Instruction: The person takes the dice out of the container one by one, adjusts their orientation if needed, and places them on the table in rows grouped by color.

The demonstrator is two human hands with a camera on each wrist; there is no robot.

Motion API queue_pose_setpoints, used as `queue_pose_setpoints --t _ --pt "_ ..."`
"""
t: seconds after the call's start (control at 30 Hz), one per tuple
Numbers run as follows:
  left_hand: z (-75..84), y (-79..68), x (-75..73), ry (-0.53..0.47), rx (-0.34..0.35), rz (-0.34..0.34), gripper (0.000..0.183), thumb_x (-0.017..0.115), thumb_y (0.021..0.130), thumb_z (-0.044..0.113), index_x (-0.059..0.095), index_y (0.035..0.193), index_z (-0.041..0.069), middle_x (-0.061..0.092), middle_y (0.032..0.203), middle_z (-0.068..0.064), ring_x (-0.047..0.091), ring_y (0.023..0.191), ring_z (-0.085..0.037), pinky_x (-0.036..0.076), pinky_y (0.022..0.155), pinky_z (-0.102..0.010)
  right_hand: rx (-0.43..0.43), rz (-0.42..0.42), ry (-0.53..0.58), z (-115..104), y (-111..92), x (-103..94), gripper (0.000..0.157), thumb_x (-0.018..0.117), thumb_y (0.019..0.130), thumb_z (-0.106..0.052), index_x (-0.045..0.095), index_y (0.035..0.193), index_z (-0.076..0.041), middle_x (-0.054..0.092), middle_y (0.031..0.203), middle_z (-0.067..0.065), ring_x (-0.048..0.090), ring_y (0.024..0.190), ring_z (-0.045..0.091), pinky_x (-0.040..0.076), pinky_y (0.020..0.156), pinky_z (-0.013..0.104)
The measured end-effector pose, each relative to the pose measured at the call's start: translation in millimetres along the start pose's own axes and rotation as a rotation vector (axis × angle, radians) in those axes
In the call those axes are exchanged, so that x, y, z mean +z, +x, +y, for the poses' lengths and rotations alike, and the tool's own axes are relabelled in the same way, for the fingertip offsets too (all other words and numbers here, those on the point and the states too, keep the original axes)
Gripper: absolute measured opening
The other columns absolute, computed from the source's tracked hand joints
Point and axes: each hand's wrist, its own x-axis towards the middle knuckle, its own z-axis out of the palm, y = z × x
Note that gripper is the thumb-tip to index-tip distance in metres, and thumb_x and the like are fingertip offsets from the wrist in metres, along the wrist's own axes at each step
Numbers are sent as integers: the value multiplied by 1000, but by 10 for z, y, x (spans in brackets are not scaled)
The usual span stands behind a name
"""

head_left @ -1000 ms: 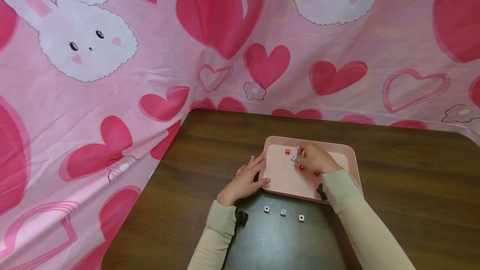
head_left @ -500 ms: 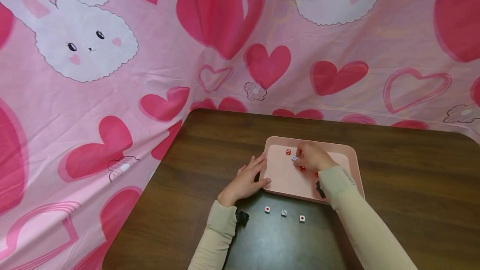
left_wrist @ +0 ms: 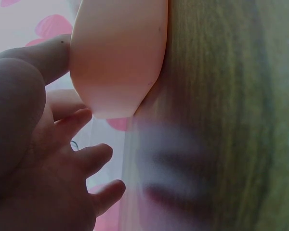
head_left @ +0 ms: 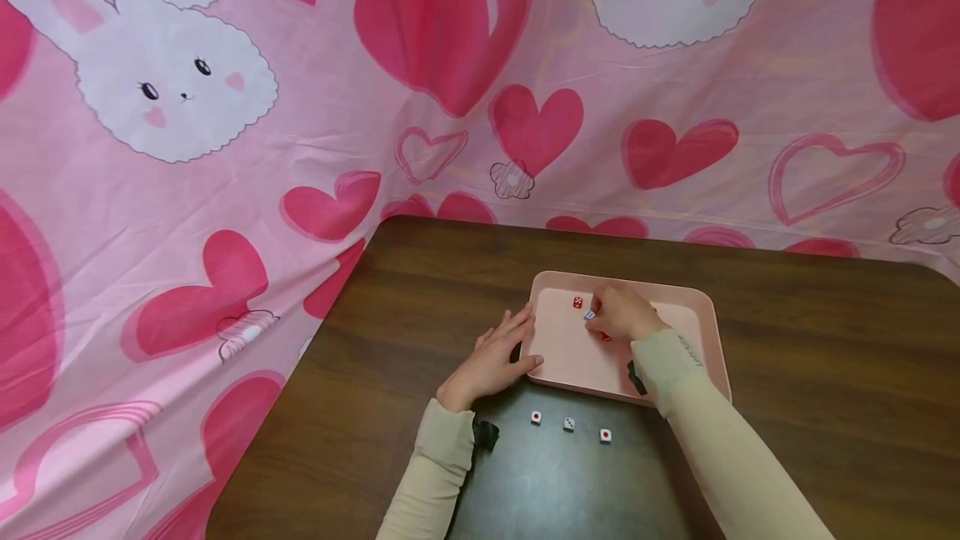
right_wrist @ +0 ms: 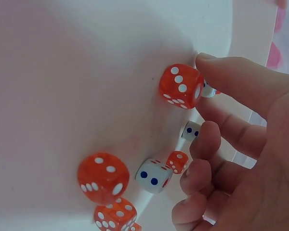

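Observation:
My right hand reaches into the pink tray, its thumb and index finger pinching a white die with blue pips. In the right wrist view, this white die is mostly hidden behind a red die and the fingers. Another red die lies just beyond it. My left hand rests at the tray's left edge, fingers extended; in the left wrist view its fingers touch the tray wall, and the others spread loosely.
Beneath the right hand lie more dice: red ones and white ones. Three white dice, including a middle one, sit in a row in front of the tray. The dark wooden table meets a pink heart-patterned cloth behind.
My right hand has shifted slightly left and nearer, covering a farther white die and a red die seen earlier. The white die at its fingertips has turned a little. The left hand stays put.

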Motion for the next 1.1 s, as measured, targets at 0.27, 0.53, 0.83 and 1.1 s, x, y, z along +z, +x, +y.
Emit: queue_pose_setpoints --t 0.27,0.53,0.83,1.1 --pt "16 -5 -6 8 -5 -2 73 61 92 41 27 153 18 12 162 12 8 151 -25 11 116 -61 16 -11 18 -7 7 -2 17 73 84 -19 61 89 -7 58 81 8 53 77 23 42 61 30" --pt "9 -12 -4 -3 5 7 73 61 92 42 28 153 18 13 162 12 8 151 -25 11 117 -60 19 -17 10 3 16 -1 16 72 85 -20 62 88 -7 59 81 7 54 80 24 42 65 32" --pt "-6 -7 5 4 23 13 73 60 93 41 28 153 16 13 162 12 9 151 -24 12 117 -59 16 -17 7 -3 17 -3 15 71 85 -18 62 89 -7 59 81 8 54 81 24 43 67 33" --pt "1 -7 2 10 15 12 73 61 92 41 28 153 17 13 162 11 10 151 -23 12 117 -59 21 -26 4 -11 13 -5 13 71 85 -18 63 89 -8 60 81 7 54 82 25 43 70 35"
